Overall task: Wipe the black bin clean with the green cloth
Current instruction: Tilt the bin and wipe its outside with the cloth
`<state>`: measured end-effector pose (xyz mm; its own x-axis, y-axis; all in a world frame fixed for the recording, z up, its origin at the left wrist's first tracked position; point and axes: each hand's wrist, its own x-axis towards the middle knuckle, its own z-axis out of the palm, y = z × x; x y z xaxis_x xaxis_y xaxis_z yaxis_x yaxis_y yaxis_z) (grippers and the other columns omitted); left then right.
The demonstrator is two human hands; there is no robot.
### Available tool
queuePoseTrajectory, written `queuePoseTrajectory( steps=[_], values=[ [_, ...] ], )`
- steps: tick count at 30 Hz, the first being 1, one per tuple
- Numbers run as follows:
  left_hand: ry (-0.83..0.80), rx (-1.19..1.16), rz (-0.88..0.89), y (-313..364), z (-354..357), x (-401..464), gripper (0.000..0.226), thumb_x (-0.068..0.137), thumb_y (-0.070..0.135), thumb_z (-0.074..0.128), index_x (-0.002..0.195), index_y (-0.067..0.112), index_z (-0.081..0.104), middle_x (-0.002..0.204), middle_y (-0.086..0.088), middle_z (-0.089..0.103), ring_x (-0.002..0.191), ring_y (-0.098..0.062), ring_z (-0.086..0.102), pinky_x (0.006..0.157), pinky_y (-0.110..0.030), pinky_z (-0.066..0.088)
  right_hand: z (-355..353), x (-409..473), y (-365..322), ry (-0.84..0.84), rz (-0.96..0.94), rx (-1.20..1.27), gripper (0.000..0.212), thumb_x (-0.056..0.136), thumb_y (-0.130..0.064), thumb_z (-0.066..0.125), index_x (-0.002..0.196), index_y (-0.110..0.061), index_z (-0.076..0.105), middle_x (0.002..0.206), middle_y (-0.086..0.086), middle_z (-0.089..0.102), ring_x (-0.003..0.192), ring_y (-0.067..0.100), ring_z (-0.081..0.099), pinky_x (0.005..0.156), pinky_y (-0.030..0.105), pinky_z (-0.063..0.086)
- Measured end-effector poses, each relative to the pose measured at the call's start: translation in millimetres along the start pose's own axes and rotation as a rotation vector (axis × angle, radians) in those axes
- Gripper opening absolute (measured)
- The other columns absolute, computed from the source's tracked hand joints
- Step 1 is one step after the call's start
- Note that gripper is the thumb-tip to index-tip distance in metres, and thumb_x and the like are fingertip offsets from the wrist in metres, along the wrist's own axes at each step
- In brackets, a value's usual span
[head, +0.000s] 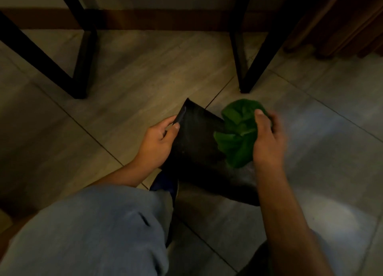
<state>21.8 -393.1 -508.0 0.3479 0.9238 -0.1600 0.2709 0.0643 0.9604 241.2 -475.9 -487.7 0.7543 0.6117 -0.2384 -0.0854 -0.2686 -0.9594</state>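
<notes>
Wiping the black bin (199, 143), tilted on the floor (124, 84), my left hand (157, 143) gripping its rim while my right hand (267, 138) clutches the bunched green cloth (236, 134) against its side; next, probably rotate for unwiped faces.

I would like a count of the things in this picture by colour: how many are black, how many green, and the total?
Black: 3, namely the black bin gripped by the left hand and two furniture frames.
Green: 1, the green cloth bunched in the right hand.
Total: 4
</notes>
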Motion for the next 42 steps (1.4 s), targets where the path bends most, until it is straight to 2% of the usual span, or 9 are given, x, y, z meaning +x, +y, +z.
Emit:
queuePoseTrajectory(
  steps=[3, 9, 12, 16, 23, 28, 32, 36, 42],
  values=[
    [-0.019, 0.02, 0.004, 1.0, 2.0, -1.6, 0.025, 0.105, 0.015, 0.049, 0.122, 0.026, 0.064, 0.098, 0.017, 0.073, 0.09, 0.003, 0.071, 0.076, -0.012, 0.053, 7.0, -12.5, 5.8, -0.049, 0.021, -0.097, 0.023, 0.103, -0.021, 0.058, 0.08, -0.02, 0.062, 0.066, -0.012, 0.06, 0.065, 0.01, 0.06, 0.062, 0.025, 0.047],
    [0.007, -0.002, 0.01, -0.4, 1.0, -0.6, 0.026, 0.105, 0.012, 0.049, 0.121, 0.025, 0.064, 0.1, 0.013, 0.073, 0.092, 0.001, 0.071, 0.079, -0.014, 0.053, -5.7, -26.2, 17.1, 0.001, -0.174, -0.34, 0.045, 0.104, -0.028, 0.051, 0.149, -0.027, 0.048, 0.143, -0.004, 0.054, 0.119, -0.015, 0.051, 0.104, 0.031, 0.049],
    [-0.022, 0.008, 0.022, 2.1, 4.7, -0.8, 0.026, 0.105, 0.013, 0.048, 0.124, 0.021, 0.064, 0.101, 0.011, 0.074, 0.094, -0.002, 0.071, 0.081, -0.017, 0.054, 26.1, -50.3, 15.7, -0.17, -0.315, -0.668, 0.063, 0.096, -0.06, 0.051, 0.152, -0.036, 0.039, 0.165, 0.003, 0.033, 0.149, 0.023, 0.036, 0.116, 0.046, 0.037],
    [-0.008, 0.001, 0.023, 3.0, -1.1, -1.4, 0.03, 0.105, 0.013, 0.046, 0.114, 0.036, 0.064, 0.094, 0.026, 0.074, 0.093, 0.005, 0.069, 0.079, -0.012, 0.051, 27.6, -45.1, 37.8, -0.135, -0.554, -0.898, 0.049, 0.097, -0.037, 0.063, 0.144, -0.028, 0.052, 0.16, 0.009, 0.039, 0.142, 0.034, 0.043, 0.11, 0.049, 0.045],
    [-0.041, 0.009, 0.039, 1.3, -2.5, 2.8, 0.029, 0.106, 0.016, 0.046, 0.123, 0.033, 0.063, 0.107, 0.02, 0.073, 0.107, -0.002, 0.068, 0.093, -0.019, 0.052, -62.9, -24.1, 82.6, 0.253, -0.175, -0.749, 0.038, 0.098, -0.017, 0.059, 0.136, -0.017, 0.062, 0.153, 0.018, 0.046, 0.137, 0.042, 0.049, 0.114, 0.049, 0.04],
    [-0.098, 0.06, 0.077, 10.5, 7.5, 1.2, 0.032, 0.106, 0.024, 0.043, 0.127, 0.013, 0.065, 0.114, 0.005, 0.072, 0.109, -0.004, 0.067, 0.096, -0.026, 0.051, 59.0, -77.0, 38.5, 0.037, -0.541, -0.708, 0.038, 0.096, -0.02, 0.056, 0.133, -0.022, 0.065, 0.157, 0.012, 0.046, 0.146, 0.034, 0.042, 0.116, 0.045, 0.038],
    [-0.005, 0.043, 0.07, 15.2, 0.9, -2.6, 0.029, 0.106, 0.017, 0.04, 0.105, 0.026, 0.068, 0.093, 0.019, 0.07, 0.088, 0.007, 0.065, 0.082, -0.018, 0.049, 95.0, -78.7, 25.9, -0.116, -0.73, -0.667, 0.037, 0.1, -0.025, 0.053, 0.135, -0.019, 0.064, 0.155, 0.016, 0.048, 0.143, 0.036, 0.045, 0.117, 0.047, 0.039],
    [0.016, 0.1, 0.083, 14.7, -3.7, -6.4, 0.029, 0.106, 0.013, 0.043, 0.118, 0.034, 0.058, 0.108, 0.023, 0.064, 0.099, 0.018, 0.062, 0.085, -0.003, 0.044, 8.2, -36.5, 62.2, 0.103, -0.385, -0.704, 0.043, 0.096, -0.023, 0.063, 0.139, -0.026, 0.058, 0.159, 0.011, 0.042, 0.144, 0.033, 0.044, 0.117, 0.056, 0.04],
    [-0.055, 0.124, 0.096, 12.1, 4.5, 4.9, 0.04, 0.105, 0.029, 0.046, 0.136, 0.007, 0.06, 0.127, -0.003, 0.068, 0.121, -0.01, 0.063, 0.108, -0.037, 0.048, -16.1, -44.7, 66.6, 0.31, -0.18, -0.585, 0.039, 0.093, -0.023, 0.055, 0.132, -0.021, 0.063, 0.157, 0.012, 0.042, 0.144, 0.033, 0.043, 0.118, 0.033, 0.028]
  ],
)
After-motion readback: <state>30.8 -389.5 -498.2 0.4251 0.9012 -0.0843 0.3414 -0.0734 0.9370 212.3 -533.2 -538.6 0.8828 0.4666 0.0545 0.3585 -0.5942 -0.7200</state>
